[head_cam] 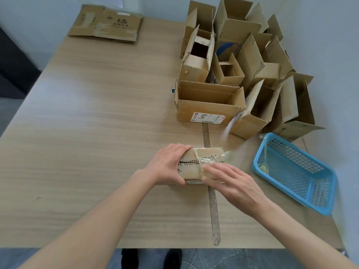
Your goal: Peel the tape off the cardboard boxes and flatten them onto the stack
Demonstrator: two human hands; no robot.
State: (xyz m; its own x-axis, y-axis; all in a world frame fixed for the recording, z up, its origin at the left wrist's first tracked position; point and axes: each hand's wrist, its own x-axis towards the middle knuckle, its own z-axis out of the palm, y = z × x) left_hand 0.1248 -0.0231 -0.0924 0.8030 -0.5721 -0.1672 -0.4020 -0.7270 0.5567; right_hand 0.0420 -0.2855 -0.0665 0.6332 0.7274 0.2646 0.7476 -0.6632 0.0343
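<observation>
A small taped cardboard box (196, 166) lies on the wooden table (97, 133) near the front. My left hand (169, 164) grips its left end, fingers over the top and thumb under the near side. My right hand (231, 181) is blurred at the box's right end, fingers on a strip of clear tape (223, 157) that lifts off the box there. Whether those fingers pinch the tape cannot be made out. A stack of flattened cardboard (106, 24) lies at the far left of the table.
Several open cardboard boxes (233, 65) crowd the far right of the table. A blue plastic basket (295, 171) holding bits of tape sits right of my hands. A long strip of old tape (211, 191) is stuck to the tabletop under the box.
</observation>
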